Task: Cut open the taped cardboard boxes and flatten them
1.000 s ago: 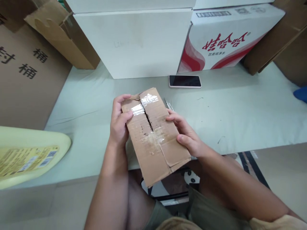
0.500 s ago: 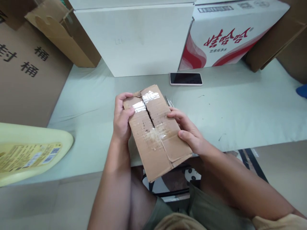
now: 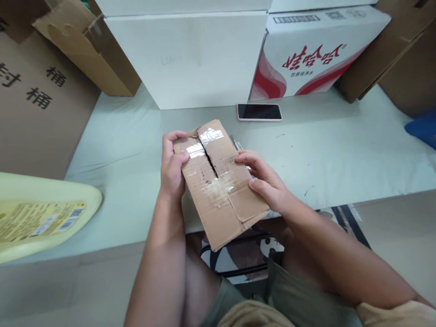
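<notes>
A small brown cardboard box (image 3: pixel 221 181) is held tilted over the table's front edge. Its top face shows strips of clear tape, scuffed patches and a dark split along the middle seam. My left hand (image 3: pixel 173 165) grips the far left corner, thumb on top. On the right edge, my right hand (image 3: pixel 264 179) is closed around the side with its thumb near the top face. Fingers underneath are hidden. Just beyond the box, a thin metallic object (image 3: pixel 237 143) lies partly covered by it; its kind is unclear.
A phone (image 3: pixel 259 112) lies before a white carton (image 3: pixel 204 63) and a red-and-white water carton (image 3: pixel 306 59). Leftward stand a yellow jug (image 3: pixel 81 195) and a large brown carton (image 3: pixel 41 127). Something blue (image 3: pixel 422 129) is at the right. Pale green cloth (image 3: pixel 340 154) covers the table.
The box's near end has risen slightly, with both hands still on it. The view has shifted a little, so the background sits further left.
</notes>
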The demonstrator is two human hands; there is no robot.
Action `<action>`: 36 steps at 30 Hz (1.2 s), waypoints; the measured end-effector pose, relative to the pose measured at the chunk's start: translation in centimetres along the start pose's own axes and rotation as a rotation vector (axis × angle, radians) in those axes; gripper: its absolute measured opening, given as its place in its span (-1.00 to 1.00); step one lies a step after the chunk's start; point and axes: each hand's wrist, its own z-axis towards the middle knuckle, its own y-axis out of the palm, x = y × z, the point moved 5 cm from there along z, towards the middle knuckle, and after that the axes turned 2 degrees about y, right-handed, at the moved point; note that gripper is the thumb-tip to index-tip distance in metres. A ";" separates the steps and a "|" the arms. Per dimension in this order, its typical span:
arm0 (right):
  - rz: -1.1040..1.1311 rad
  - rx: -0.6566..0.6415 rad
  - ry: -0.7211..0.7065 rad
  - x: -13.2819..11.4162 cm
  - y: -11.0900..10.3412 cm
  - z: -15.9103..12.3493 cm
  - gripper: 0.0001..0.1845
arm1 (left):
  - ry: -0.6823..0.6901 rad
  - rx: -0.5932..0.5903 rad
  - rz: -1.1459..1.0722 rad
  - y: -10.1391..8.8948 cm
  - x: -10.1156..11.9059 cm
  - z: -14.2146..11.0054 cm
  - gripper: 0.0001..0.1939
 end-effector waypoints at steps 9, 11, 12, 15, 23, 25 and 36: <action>-0.575 0.328 0.349 4.7 -4.6 1.9 -0.38 | -0.003 0.054 -0.023 -0.3 -0.2 0.0 -0.66; -0.751 0.242 0.415 5.1 -4.3 2.2 -0.30 | 0.004 0.058 -0.041 -0.2 -0.3 0.1 -0.65; -0.804 0.207 0.442 5.2 -4.1 2.3 -0.29 | 0.011 0.058 -0.052 -0.2 -0.3 0.1 -0.65; -0.853 0.186 0.491 5.2 -3.8 2.3 -0.38 | 0.021 0.059 -0.056 -0.1 -0.4 0.1 -0.67; -0.609 0.254 0.424 4.5 -4.3 2.2 -0.39 | 0.134 0.039 0.089 -0.4 0.2 -0.4 -0.66; -0.455 0.290 0.364 4.3 -4.3 2.1 -0.40 | 0.176 0.050 0.124 -0.5 0.6 -0.4 -0.70; -0.389 0.302 0.303 3.7 -4.0 1.8 -0.49 | 0.276 -0.025 0.278 -0.2 1.7 -0.1 -0.74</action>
